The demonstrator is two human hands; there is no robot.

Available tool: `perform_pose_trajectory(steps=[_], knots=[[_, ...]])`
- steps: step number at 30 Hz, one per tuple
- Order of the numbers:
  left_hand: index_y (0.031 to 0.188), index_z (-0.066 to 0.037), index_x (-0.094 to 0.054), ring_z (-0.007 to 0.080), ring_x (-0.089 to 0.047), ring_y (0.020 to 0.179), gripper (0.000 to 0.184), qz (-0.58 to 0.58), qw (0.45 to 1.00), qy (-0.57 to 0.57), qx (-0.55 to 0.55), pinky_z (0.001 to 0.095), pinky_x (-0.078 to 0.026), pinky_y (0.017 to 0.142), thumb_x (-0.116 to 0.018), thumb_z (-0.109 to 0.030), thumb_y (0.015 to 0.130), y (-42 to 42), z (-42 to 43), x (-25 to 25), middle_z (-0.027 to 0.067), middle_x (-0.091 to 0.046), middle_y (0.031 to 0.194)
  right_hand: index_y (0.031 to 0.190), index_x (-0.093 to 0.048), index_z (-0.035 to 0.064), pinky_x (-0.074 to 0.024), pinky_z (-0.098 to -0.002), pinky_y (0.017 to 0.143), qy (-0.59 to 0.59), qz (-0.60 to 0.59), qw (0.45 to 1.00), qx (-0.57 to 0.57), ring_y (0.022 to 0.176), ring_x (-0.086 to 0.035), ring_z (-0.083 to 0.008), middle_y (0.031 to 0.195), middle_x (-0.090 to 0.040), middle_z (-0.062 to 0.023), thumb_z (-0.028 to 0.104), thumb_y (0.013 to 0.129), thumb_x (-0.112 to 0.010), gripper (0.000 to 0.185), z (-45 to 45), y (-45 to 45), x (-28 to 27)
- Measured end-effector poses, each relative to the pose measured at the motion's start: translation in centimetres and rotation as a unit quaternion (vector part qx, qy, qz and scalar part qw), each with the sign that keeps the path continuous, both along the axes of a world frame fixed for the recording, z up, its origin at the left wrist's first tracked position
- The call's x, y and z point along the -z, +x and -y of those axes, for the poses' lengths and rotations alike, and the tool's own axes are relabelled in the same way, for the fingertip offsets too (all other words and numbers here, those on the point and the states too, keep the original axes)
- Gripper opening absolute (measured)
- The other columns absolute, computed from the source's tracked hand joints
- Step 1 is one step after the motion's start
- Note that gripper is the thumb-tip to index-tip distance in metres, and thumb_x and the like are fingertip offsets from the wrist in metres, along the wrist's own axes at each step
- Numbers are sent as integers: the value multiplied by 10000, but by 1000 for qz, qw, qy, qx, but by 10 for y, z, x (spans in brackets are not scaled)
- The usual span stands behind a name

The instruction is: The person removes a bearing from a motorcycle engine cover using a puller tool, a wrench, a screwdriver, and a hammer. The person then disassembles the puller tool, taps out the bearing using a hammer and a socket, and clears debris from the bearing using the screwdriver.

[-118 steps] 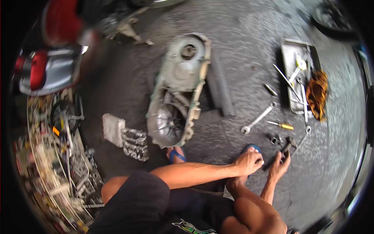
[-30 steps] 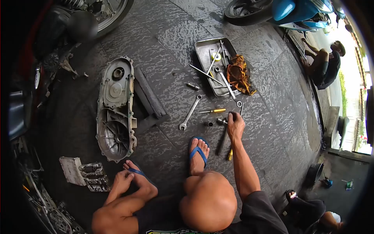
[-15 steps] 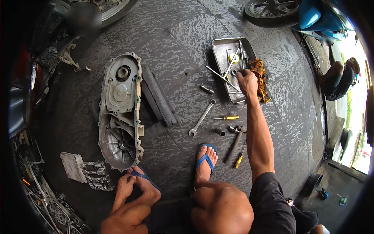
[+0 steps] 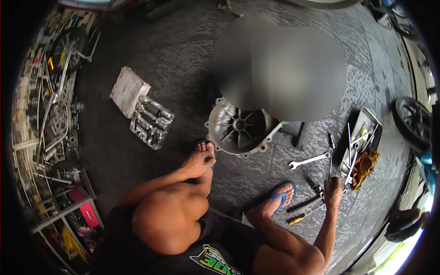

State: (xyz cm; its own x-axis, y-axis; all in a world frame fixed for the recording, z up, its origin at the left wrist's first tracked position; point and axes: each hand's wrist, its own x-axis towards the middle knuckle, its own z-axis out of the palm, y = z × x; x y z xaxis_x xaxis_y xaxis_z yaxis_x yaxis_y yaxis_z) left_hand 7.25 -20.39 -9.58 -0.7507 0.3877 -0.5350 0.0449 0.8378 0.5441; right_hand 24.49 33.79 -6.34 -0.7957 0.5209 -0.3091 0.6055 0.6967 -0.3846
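My right hand is closed around what looks like a screwdriver; its thin shaft points away from me and its handle is mostly hidden. Close by lie a hammer, a dark socket, a yellow-handled screwdriver and a combination wrench. My left hand rests by my left foot, fingers curled with nothing visible in them. Just beyond that foot stands a metal engine case with a ribbed round hollow; a blurred patch covers its far part.
To the right, a metal tray holds tools, with an orange-brown rag at its edge and a silver wrench beside it. At left lie a pale block and a dirty metal part. Shelving lines the far left.
The view has swung left. My right hand has come out of the tray toward me and now grips the screwdriver that lay near the wrench. My left hand stays by the foot.
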Motion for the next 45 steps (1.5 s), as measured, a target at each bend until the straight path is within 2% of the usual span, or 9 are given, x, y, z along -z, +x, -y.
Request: perform_pose_trajectory(steps=[6,9,12,15,18,29,33,40,45], knots=[[860,-233,-722,423,-505,1076,244,-153,987,-42,-2,567,-438,842,-697,-470,808,10,-39,-13,176,-600,969,1139,-605,29,-493,-344,640,-23,-45,996,-67,698,-632,-211,864,-684,-157,92,922,-616,226,78,-105,-193],[895,-271,-720,415,-544,983,241,-108,992,57,-31,566,-428,798,-682,-494,813,24,-40,38,200,-613,1008,1144,-616,57,-506,-348,635,-12,17,992,-123,695,-659,-225,910,-709,-128,-1,858,-644,293,144,-164,-252],[933,-38,-677,373,-678,840,318,-87,993,77,4,482,-481,850,-630,-351,919,17,-43,37,189,-710,899,1102,-683,100,-540,-373,638,10,-50,940,-336,726,-684,-276,920,-708,-95,-7,817,-703,305,200,-218,-250],[924,-173,-663,402,-650,965,205,-21,987,154,-32,537,-481,821,-655,-373,885,12,-43,35,161,-704,910,1125,-716,120,-529,-380,641,65,22,912,-405,739,-671,-279,852,-658,-81,32,816,-728,322,242,-252,-228],[949,-84,-638,359,-676,869,195,-8,961,270,-58,475,-500,792,-644,-277,923,4,-39,23,164,-703,879,1108,-718,130,-510,-386,587,120,20,863,-490,677,-643,-263,786,-594,-77,26,822,-687,306,256,-271,-193],[995,-55,-633,327,-684,834,151,-42,973,228,6,403,-506,793,-657,-183,918,9,-33,45,144,-707,878,1068,-679,70,-541,-360,612,173,1,780,-601,721,-654,-212,868,-583,-83,114,826,-650,248,275,-294,-174],[982,-61,-637,321,-682,831,147,-42,979,201,6,408,-498,789,-646,-198,927,-10,-30,8,134,-711,883,1028,-657,29,-542,-359,556,189,34,761,-620,676,-666,-208,869,-598,-110,104,806,-657,234,284,-291,-179],[963,-74,-631,314,-679,833,142,9,967,254,-19,401,-497,799,-649,-208,920,-4,-34,24,123,-708,874,982,-640,25,-543,-414,516,137,146,799,-566,650,-696,-285,827,-621,-157,42,832,-604,155,289,-291,-184],[936,-55,-638,335,-678,755,180,-17,961,275,-27,428,-501,761,-626,-234,950,-11,-33,11,143,-697,800,976,-667,30,-560,-472,675,20,137,894,-427,737,-693,-397,807,-688,-208,104,859,-624,146,282,-290,-178]])
